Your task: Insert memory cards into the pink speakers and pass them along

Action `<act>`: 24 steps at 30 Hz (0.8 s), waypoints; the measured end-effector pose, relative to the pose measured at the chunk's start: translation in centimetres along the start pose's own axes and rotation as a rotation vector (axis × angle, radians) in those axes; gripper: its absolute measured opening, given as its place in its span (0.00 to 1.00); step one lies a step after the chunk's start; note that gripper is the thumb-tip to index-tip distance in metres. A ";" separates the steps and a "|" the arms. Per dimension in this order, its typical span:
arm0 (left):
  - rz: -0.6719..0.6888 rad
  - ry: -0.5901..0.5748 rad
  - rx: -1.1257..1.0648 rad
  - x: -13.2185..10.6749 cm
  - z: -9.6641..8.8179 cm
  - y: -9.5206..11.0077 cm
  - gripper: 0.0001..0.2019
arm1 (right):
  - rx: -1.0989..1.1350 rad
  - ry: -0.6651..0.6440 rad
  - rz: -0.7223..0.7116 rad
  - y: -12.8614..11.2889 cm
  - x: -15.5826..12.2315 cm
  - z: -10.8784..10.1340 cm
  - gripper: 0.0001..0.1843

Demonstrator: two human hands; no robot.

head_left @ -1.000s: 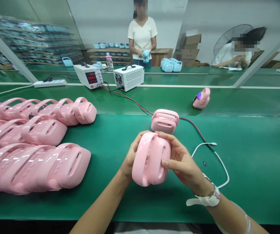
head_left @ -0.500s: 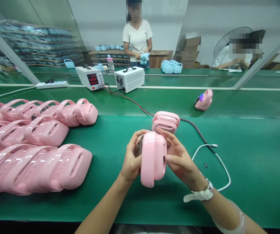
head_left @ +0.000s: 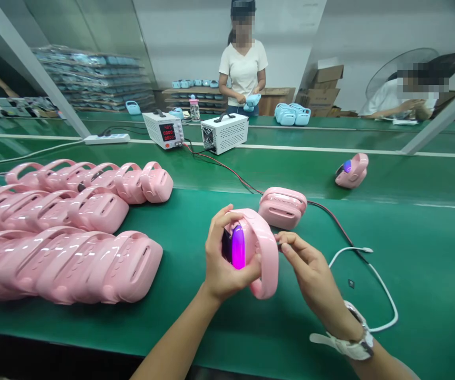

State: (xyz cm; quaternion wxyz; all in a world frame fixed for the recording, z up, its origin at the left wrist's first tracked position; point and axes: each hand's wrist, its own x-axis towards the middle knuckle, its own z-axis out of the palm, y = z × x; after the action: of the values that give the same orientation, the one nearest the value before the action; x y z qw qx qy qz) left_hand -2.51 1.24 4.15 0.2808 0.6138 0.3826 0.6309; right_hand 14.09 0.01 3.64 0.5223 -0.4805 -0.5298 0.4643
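Observation:
My left hand (head_left: pixel 223 261) is wrapped round a pink handled speaker (head_left: pixel 257 253), held above the green belt (head_left: pixel 195 227). A magenta light glows on the speaker's face beside my thumb. My right hand (head_left: pixel 310 272), with a white watch at its wrist, has its fingertips pinched against the speaker's right side; whether they hold anything small I cannot tell. Just behind lies a second pink speaker (head_left: pixel 282 207) with a red and black lead running to it. A white cable (head_left: pixel 377 277) curls on the belt to the right of my hand.
Rows of pink speakers (head_left: pixel 73 232) fill the left of the belt. Another lit pink speaker (head_left: pixel 351 170) lies far right. A power supply (head_left: pixel 164 129) and a white box (head_left: pixel 224 132) stand behind. One person stands at the back holding a blue unit; another sits far right.
The speaker has been turned so its face shows, and a magenta light now glows on it. My right hand slid from gripping the body to its side. The view shifted left.

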 end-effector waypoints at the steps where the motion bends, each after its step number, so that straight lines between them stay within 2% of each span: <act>1: -0.064 0.004 -0.035 0.1 0.0 -0.1 0.27 | -0.030 -0.003 0.020 0.2 0.1 -0.7 0.15; 5: -0.296 -0.006 -0.196 0.6 0.4 -1.0 0.26 | -0.228 0.010 0.069 1.5 0.6 -4.2 0.17; 8: -0.594 -0.045 -0.436 0.8 1.0 -2.0 0.24 | -0.482 0.028 0.030 2.5 1.1 -7.4 0.16; 10: -0.732 -0.053 -0.551 0.8 1.4 -2.4 0.22 | -0.626 0.053 -0.010 3.0 1.4 -9.3 0.15; 12: -0.772 -0.050 -0.598 0.8 1.8 -2.5 0.18 | -0.688 0.077 -0.032 3.3 1.5 -10.6 0.14; 14: -0.790 -0.035 -0.629 0.8 2.0 -2.3 0.16 | -0.702 0.087 -0.051 3.2 1.4 -11.0 0.14; 16: -0.800 -0.014 -0.643 0.7 2.1 -2.1 0.15 | -0.670 0.066 -0.079 2.6 0.9 -10.4 0.13; 18: -0.803 0.015 -0.644 0.6 2.1 -2.0 0.16 | -0.582 0.021 -0.098 1.3 0.1 -8.9 0.12; 22: -0.746 0.107 -0.616 0.1 2.4 -2.0 0.22 | -0.365 -0.165 -0.109 -2.1 -2.1 -4.4 0.09; 24: -0.666 0.133 -0.564 -0.2 2.5 -2.0 0.24 | -0.292 -0.254 -0.103 -3.4 -2.8 -2.2 0.13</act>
State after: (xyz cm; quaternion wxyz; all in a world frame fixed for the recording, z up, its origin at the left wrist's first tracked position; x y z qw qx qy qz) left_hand -0.23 2.47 2.26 0.6000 0.3146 0.3895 0.6239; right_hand 16.17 -3.11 6.73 0.3992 -0.4611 -0.6769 0.4121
